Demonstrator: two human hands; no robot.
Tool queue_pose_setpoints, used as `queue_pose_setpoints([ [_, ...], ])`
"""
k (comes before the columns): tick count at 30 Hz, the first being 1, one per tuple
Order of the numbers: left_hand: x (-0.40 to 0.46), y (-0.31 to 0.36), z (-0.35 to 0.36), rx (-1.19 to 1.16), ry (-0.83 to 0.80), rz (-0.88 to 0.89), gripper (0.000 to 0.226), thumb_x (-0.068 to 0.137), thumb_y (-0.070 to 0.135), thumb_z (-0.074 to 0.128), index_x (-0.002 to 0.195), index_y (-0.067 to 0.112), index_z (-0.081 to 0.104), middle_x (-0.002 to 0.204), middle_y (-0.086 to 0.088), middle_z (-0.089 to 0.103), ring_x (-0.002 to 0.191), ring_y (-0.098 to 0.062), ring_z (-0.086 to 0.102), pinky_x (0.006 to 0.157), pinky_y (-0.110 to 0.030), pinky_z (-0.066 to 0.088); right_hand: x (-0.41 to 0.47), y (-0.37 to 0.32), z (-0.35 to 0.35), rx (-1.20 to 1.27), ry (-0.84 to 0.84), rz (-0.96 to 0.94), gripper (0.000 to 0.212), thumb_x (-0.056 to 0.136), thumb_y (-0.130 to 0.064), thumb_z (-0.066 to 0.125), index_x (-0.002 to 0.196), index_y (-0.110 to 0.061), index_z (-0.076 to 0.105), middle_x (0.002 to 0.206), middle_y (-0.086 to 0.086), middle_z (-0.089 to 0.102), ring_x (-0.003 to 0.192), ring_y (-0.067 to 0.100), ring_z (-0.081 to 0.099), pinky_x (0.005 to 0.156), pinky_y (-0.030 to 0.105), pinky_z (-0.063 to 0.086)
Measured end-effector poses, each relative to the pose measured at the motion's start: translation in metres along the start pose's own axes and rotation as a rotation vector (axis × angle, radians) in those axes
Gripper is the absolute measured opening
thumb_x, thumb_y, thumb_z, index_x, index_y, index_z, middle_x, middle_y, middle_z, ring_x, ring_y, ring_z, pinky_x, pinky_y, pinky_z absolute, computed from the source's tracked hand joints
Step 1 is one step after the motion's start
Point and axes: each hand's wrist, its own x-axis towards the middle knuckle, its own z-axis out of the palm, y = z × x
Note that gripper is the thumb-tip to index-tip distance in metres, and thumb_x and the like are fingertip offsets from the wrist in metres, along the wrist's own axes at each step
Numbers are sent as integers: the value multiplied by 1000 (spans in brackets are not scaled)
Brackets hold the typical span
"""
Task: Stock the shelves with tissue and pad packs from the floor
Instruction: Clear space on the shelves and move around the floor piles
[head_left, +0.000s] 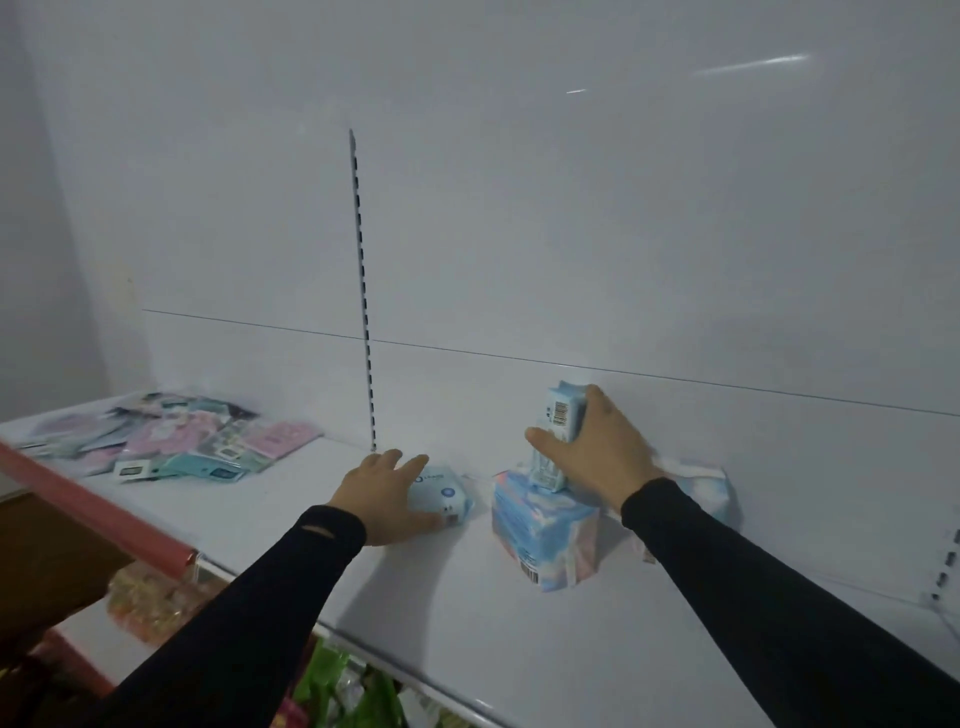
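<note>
Head view. Your left hand (387, 491) lies flat on a small pale blue pack (444, 496) that rests on the white shelf (291, 499), near the back panel. The fingers are extended over the pack's left end and are not curled round it, so the hand presses rather than grips.

Your right hand (597, 449) grasps a narrow upright pack (558, 431), thumb on its front face and fingers wrapped behind. A barcode shows near the pack's top. Its lower end touches the top of a larger blue-and-pink tissue pack (543, 530) standing on the shelf just right of the small pack. Behind your right forearm a further soft pack (714, 483) in blue and white lies against the back panel; part of it is hidden by the sleeve.

At the shelf's far left, well apart from both hands, a loose heap of flat sachets (171, 441) in pink, teal and grey is spread out. A slotted upright strip (362, 291) runs up the back panel between the heap and the packs. A red edge rail (93, 506) borders the shelf front at left. Below the shelf, green and orange packets (332, 686) are partly visible; detail is blurred.
</note>
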Motion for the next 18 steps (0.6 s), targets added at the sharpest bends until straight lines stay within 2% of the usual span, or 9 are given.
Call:
queue_pose_setpoints([
  [2, 9, -2, 13, -42, -68, -14, 101, 63, 82, 42, 148, 30, 21, 146, -9, 32, 135, -30, 27, 109, -41, 29, 2, 1, 0, 63, -3, -14, 55, 77, -44, 66, 122, -23, 44, 108, 0, 61, 89, 16, 60, 74, 27, 48],
  [4, 15, -6, 25, -61, -49, 6, 82, 79, 69, 51, 146, 29, 25, 135, -10, 39, 129, -31, 32, 106, -42, 34, 2, 0, -2, 72, 22, -59, 45, 82, -31, 63, 122, -22, 42, 109, 5, 61, 89, 20, 59, 74, 26, 44],
  [6, 18, -9, 27, -76, -1, 33, 69, 85, 60, 52, 143, 29, 30, 126, -11, 43, 122, -31, 37, 102, -42, 38, -3, -3, -7, 51, 65, -124, 50, 85, -25, 60, 130, -19, 38, 116, 9, 57, 96, 25, 58, 78, 28, 44],
  [9, 13, -14, 18, -115, 28, 78, 61, 88, 56, 51, 141, 31, 33, 117, -10, 45, 115, -31, 43, 97, -41, 41, -20, -14, -19, -73, 89, -203, 70, 91, -20, 56, 149, -15, 18, 141, 12, 40, 120, 28, 48, 93, 30, 39],
  [11, 4, -18, 9, -120, 101, 124, 59, 89, 54, 51, 140, 30, 35, 112, -10, 45, 110, -32, 46, 92, -40, 43, -34, -22, -32, -167, 122, -265, 75, 90, -14, 56, 151, -12, 13, 144, 14, 37, 122, 30, 46, 96, 36, 42],
  [14, -14, -19, -10, -185, 248, 206, 61, 86, 53, 56, 140, 29, 38, 112, -10, 47, 109, -32, 45, 92, -40, 43, -60, -30, -54, -285, 150, -298, 74, 85, -7, 56, 149, -8, 19, 144, 12, 38, 121, 31, 47, 95, 38, 44],
  [18, -43, 5, -35, -336, 387, 369, 65, 82, 49, 64, 139, 27, 41, 118, -7, 48, 115, -27, 42, 94, -35, 39, -107, -27, -91, -435, 183, -242, 70, 84, -7, 59, 146, -10, 27, 145, 5, 40, 121, 24, 47, 93, 31, 42],
])
